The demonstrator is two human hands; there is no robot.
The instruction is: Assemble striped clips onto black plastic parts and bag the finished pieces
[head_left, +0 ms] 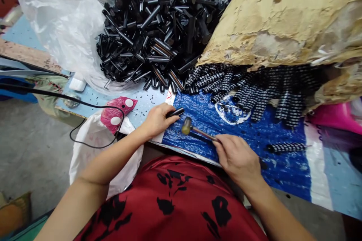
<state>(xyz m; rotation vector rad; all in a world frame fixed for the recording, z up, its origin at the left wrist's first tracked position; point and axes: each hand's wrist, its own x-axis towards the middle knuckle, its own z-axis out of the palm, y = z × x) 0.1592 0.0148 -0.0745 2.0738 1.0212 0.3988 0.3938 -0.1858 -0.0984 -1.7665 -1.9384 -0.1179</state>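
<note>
My left hand is closed around a short black plastic tube, held low over the left side of a blue plastic sheet. In my right hand is a small mallet with a dark and yellowish head, gripped by its thin handle. The mallet's head hangs just to the right of the tube's end, apart from it. Behind my hands rises a heap of loose black plastic pieces, tubes among them.
Black cylinders with rows of white marks spill from a torn yellowish sack. One similar cylinder lies apart at right. Clear plastic surrounds the heap. A pink bag, black cable and white sack are at left.
</note>
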